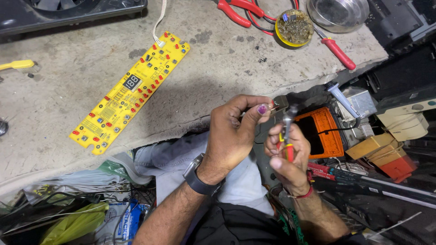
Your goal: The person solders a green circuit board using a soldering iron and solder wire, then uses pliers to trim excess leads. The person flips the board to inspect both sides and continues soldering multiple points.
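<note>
While both hands are working over the lap, containers are sitting behind them.
Empty round steel bowl (338, 13) is lying beside yellow-rimmed tin (294, 27) holding small parts; left hand (234, 134) is pinching a small grey component (280, 102), right hand (287, 156) is gripping red-handled pliers (288, 131).

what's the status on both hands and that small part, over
Left hand pinching small part. Right hand gripping red-handled tool, tip at part. Nothing between them.
</note>
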